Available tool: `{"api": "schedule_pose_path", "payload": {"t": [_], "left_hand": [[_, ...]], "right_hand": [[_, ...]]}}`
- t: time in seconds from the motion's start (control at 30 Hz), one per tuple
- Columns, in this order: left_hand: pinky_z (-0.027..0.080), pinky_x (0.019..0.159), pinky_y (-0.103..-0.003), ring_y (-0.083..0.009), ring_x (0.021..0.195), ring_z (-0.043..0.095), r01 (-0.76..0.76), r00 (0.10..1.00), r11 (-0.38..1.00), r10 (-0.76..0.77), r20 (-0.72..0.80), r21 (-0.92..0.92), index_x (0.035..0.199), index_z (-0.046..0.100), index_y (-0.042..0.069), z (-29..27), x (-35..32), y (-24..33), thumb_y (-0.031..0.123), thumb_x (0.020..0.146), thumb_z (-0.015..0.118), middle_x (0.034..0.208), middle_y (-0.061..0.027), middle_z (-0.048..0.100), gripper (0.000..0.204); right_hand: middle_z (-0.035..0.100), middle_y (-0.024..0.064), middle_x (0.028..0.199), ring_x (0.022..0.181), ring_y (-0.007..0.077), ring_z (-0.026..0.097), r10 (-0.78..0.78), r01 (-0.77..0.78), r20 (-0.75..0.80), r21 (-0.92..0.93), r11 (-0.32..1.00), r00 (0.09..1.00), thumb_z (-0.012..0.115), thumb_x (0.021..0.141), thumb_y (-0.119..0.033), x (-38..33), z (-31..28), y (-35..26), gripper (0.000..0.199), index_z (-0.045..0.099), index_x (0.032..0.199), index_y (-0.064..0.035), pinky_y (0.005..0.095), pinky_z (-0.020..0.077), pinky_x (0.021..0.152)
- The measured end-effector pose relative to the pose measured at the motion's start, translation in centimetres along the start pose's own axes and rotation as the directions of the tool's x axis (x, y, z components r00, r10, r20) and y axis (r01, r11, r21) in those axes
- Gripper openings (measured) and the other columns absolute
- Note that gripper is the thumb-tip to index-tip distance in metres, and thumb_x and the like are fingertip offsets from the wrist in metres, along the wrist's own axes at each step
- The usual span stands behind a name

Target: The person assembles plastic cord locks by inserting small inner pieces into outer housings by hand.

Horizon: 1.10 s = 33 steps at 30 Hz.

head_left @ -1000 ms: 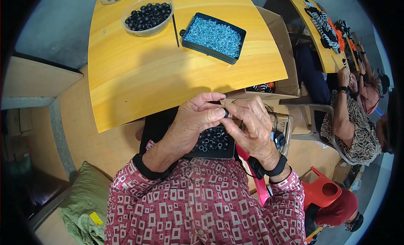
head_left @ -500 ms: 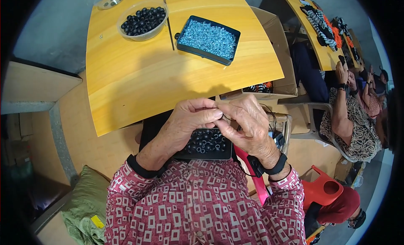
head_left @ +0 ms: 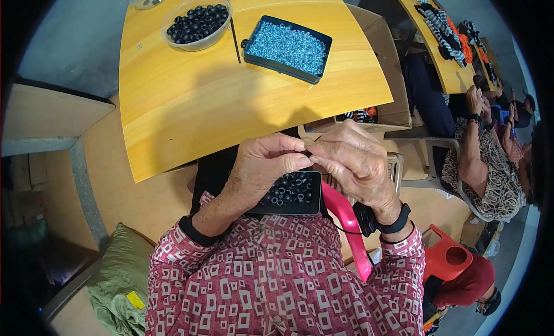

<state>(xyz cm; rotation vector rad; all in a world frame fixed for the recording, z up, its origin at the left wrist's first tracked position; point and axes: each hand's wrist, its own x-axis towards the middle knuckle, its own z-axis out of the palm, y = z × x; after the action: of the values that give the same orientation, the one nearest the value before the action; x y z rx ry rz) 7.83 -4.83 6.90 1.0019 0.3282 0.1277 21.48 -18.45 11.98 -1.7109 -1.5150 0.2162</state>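
My left hand (head_left: 258, 170) and my right hand (head_left: 356, 163) meet fingertip to fingertip above my lap, in front of the table's near edge. Thumb and forefinger of the left hand are pinched around a small dark piece (head_left: 307, 153), mostly hidden by the fingers; its kind is not clear. The right hand's thumb and fingers are pressed together against the left fingertips, and what they hold cannot be made out. Just below the hands, a black tray (head_left: 300, 208) of round black beads (head_left: 287, 193) with holes rests on my lap.
On the yellow table (head_left: 190, 116) stand a clear bowl (head_left: 196, 45) of black beads, a thin black stick (head_left: 234, 33) and a dark box (head_left: 280, 68) of shiny blue beads (head_left: 291, 47). A cardboard box (head_left: 398, 82) sits to the right, near a seated person (head_left: 479, 168).
My right hand has shifted slightly right, its fingers now straighter and pinched closer together. The left thumb has moved a little to the right. The whole view has tilted slightly.
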Motion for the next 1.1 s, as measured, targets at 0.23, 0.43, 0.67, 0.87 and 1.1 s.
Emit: {"api": "schedule_pose_path", "payload": {"t": [0.23, 0.43, 0.67, 0.87, 1.1], "left_hand": [[0.048, 0.074, -0.021, -0.0078, 0.08, 0.059, 0.066, 0.997, 0.99, -0.06, 0.05, -0.128, 0.098, 0.067, -0.001, 0.1, 0.2, 0.2, 0.008, 0.087, 0.065, 0.09, -0.0035, 0.066, 0.014], [0.046, 0.071, -0.021, -0.0076, 0.078, 0.057, 0.164, 0.986, 0.972, -0.16, 0.037, -0.166, 0.099, 0.066, -0.001, 0.0, -0.6, -0.2, 0.013, 0.086, 0.066, 0.089, -0.0041, 0.065, 0.019], [0.051, 0.077, -0.023, -0.0118, 0.086, 0.064, 0.196, 0.98, 0.958, -0.187, 0.06, -0.212, 0.105, 0.065, 0.004, 0.0, -0.1, 0.4, 0.026, 0.093, 0.06, 0.096, -0.0058, 0.067, 0.026], [0.052, 0.077, -0.023, -0.0111, 0.085, 0.064, 0.169, 0.986, 0.966, -0.162, 0.051, -0.195, 0.102, 0.066, 0.004, -0.1, 0.2, 1.1, 0.021, 0.091, 0.063, 0.094, -0.0055, 0.067, 0.021], [0.052, 0.076, -0.024, -0.0114, 0.082, 0.063, 0.089, 0.994, 0.981, -0.098, -0.044, -0.172, 0.096, 0.066, 0.002, -0.1, 0.0, 0.2, 0.012, 0.088, 0.064, 0.089, -0.0056, 0.067, 0.013]], "right_hand": [[0.06, 0.006, 0.081, 0.074, 0.021, 0.056, -0.016, 0.016, -0.069, -0.007, 1.0, 0.998, 0.075, 0.07, -0.001, -0.9, 0.9, -0.3, 0.036, 0.068, 0.105, -0.0033, 0.0319, 0.0469, 0.066], [0.06, 0.0071, 0.081, 0.074, 0.0229, 0.056, -0.015, 0.006, -0.156, -0.059, 0.998, 0.988, 0.079, 0.068, -0.004, -2.0, 2.6, -0.6, 0.041, 0.065, 0.107, -0.0007, 0.0327, 0.0458, 0.065], [0.062, 0.0061, 0.082, 0.071, 0.019, 0.057, 0.104, -0.094, -0.236, 0.055, 0.994, 0.966, 0.076, 0.067, -0.001, -1.7, 2.8, -0.2, 0.033, 0.065, 0.098, -0.0023, 0.03, 0.0466, 0.063], [0.061, 0.006, 0.081, 0.071, 0.0196, 0.058, 0.051, -0.053, -0.251, -0.002, 0.999, 0.967, 0.076, 0.067, -0.001, -1.3, 3.0, 0.3, 0.035, 0.065, 0.1, -0.0024, 0.03, 0.0475, 0.063], [0.06, 0.0068, 0.085, 0.076, 0.0223, 0.058, -0.026, 0.006, -0.178, -0.111, 0.994, 0.984, 0.079, 0.068, -0.008, -0.7, 2.5, 0.0, 0.039, 0.064, 0.104, -0.0018, 0.0325, 0.0478, 0.067]]}}
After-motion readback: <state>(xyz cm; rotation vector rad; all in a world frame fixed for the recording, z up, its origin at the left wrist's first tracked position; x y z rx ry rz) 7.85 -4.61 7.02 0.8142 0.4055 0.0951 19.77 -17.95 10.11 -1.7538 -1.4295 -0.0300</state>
